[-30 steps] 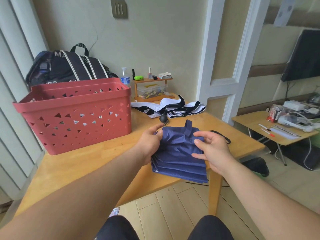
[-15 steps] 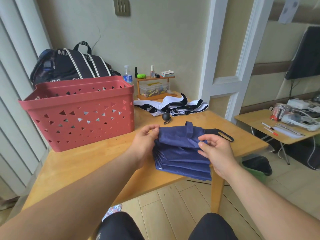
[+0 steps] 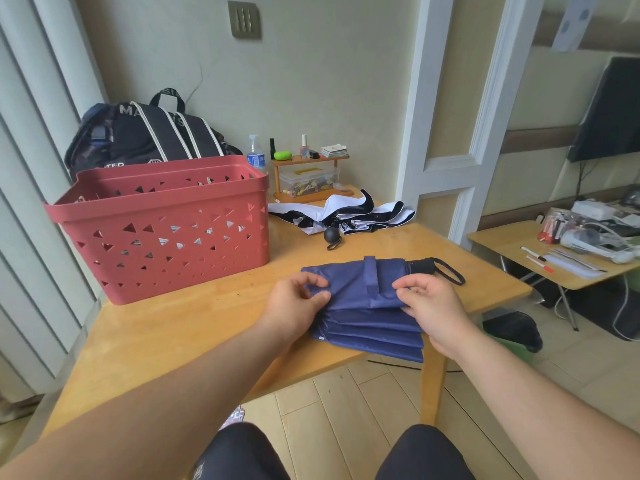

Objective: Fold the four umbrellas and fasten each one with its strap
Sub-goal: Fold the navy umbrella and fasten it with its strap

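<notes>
A collapsed navy blue umbrella (image 3: 363,317) lies across the near right part of the wooden table (image 3: 180,334), its pleats loose and fanned toward me. Its strap (image 3: 371,277) lies unfastened over the top panel, and the black handle with a wrist loop (image 3: 436,266) points right. My left hand (image 3: 298,299) pinches the fabric at the umbrella's left end. My right hand (image 3: 429,303) pinches folds near the handle end. A white and black umbrella (image 3: 346,216) lies unfolded and loose farther back, its black ball handle (image 3: 331,234) toward me.
A red perforated basket (image 3: 162,226) stands on the table's left, with a dark backpack (image 3: 145,133) behind it. A small wooden shelf (image 3: 308,174) with bottles sits against the wall. A low side table (image 3: 554,251) with clutter stands at right.
The blue umbrella has gone from tilted up to lying flatter on the table. Both hands have shifted along its folds, my right hand moving toward the handle end.
</notes>
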The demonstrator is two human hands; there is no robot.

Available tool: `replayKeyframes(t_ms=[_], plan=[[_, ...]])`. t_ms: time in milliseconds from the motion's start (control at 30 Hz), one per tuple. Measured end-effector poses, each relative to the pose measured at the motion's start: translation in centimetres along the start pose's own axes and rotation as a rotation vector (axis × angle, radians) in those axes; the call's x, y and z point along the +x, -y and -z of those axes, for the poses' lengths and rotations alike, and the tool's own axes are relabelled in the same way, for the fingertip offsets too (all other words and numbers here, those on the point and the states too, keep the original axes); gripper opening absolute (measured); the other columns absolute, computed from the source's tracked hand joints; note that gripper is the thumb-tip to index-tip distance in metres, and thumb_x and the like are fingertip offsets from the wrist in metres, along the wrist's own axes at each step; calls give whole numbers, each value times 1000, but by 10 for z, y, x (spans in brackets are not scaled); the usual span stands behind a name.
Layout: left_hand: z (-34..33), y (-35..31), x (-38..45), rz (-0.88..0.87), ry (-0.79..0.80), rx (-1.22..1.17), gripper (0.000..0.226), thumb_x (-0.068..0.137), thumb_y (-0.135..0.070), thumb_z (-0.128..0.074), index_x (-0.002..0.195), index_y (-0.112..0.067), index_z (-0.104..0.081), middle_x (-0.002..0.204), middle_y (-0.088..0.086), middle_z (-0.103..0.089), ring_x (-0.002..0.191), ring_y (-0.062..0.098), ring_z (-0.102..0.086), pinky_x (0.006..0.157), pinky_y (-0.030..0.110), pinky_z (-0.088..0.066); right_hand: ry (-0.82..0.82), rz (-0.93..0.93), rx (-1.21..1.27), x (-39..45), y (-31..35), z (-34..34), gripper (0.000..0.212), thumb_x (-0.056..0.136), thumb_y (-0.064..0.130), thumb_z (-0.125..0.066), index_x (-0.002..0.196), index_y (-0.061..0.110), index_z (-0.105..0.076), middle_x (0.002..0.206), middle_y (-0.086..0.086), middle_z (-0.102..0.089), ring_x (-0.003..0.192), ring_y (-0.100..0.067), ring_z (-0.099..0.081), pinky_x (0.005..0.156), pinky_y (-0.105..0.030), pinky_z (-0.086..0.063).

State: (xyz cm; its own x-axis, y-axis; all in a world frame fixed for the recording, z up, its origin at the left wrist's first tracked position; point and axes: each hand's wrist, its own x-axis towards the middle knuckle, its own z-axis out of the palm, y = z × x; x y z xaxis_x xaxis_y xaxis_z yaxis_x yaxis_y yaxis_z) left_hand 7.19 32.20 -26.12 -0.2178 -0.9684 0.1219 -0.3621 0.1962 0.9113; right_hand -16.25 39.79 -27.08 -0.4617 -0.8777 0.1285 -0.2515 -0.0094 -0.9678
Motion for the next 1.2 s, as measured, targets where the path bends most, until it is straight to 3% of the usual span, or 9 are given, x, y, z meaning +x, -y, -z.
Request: replayKeyframes(t_ms=[133, 300, 400, 467, 700, 933, 1067, 1100, 1200], plan=[[15, 4, 3, -128, 98, 433, 6, 93, -37, -74, 98, -39, -71, 80, -14, -63, 77, 9, -59, 66, 21, -42, -21, 174, -621, -11, 10, 15, 11, 95, 24, -70, 98, 33, -75, 86, 16, -67, 82, 3, -61, 61, -5, -38], [13, -5, 5, -132, 158, 615, 22, 96, -60, -58, 101, -43, -71, 93, -11, -62, 97, 17, -63, 81, 30, -50, 57, 129, -665, -25, 4, 23, 13, 95, 21, -69, 102, 31, -75, 85, 15, -67, 78, 2, -62, 58, -2, -41], [-1, -20, 8, -412, -20, 906, 29, 97, -58, -56, 114, -39, -71, 105, -1, -50, 105, 26, -51, 94, 37, -45, 75, 114, -646, -28, 2, 21, 17, 95, 20, -67, 104, 31, -76, 88, 14, -68, 81, 1, -62, 58, -6, -40], [-16, -27, 5, -595, 43, 927, 38, 98, -48, -57, 132, -31, -64, 120, 4, -53, 114, 30, -49, 100, 39, -41, 89, 126, -663, -27, 2, 20, 19, 94, 19, -66, 104, 31, -76, 89, 16, -68, 83, 2, -62, 62, -7, -39], [-15, -1, -2, -513, 279, 984, 54, 100, -58, -50, 143, -27, -58, 138, 1, -57, 128, 27, -53, 107, 38, -46, 171, 122, -735, -22, 10, 23, 18, 90, 17, -65, 96, 30, -75, 84, 11, -67, 81, -3, -60, 62, -7, -37], [27, 20, 5, -500, 466, 815, 61, 92, -74, -53, 145, -45, -55, 150, -29, -50, 132, 6, -41, 116, 39, -29, 191, 106, -815, -3, 44, 3, 38, 85, 38, -61, 122, 38, -69, 118, 6, -49, 126, -21, -36, 107, -37, -36], [30, 23, 4, -482, 489, 775, 56, 91, -74, -58, 143, -53, -54, 153, -35, -43, 126, 3, -36, 115, 36, -25, 251, -80, -381, -4, 44, -15, 37, 71, 32, -70, 102, 14, -76, 96, -9, -72, 93, -35, -63, 104, -60, -46], [30, 22, 3, -487, 490, 787, 56, 90, -74, -58, 143, -54, -53, 153, -35, -43, 125, 4, -36, 114, 35, -25, 287, -85, -314, -5, 43, -15, 24, 75, 20, -70, 96, 11, -76, 87, -9, -73, 81, -32, -62, 74, -29, -35], [31, 24, 4, -413, 488, 730, 50, 90, -72, -61, 136, -57, -54, 143, -29, -53, 119, 7, -40, 113, 34, -26, 339, -46, -261, -12, 37, -5, 43, 83, -9, -60, 110, 20, -79, 99, -1, -76, 87, -16, -65, 78, -29, -53]])
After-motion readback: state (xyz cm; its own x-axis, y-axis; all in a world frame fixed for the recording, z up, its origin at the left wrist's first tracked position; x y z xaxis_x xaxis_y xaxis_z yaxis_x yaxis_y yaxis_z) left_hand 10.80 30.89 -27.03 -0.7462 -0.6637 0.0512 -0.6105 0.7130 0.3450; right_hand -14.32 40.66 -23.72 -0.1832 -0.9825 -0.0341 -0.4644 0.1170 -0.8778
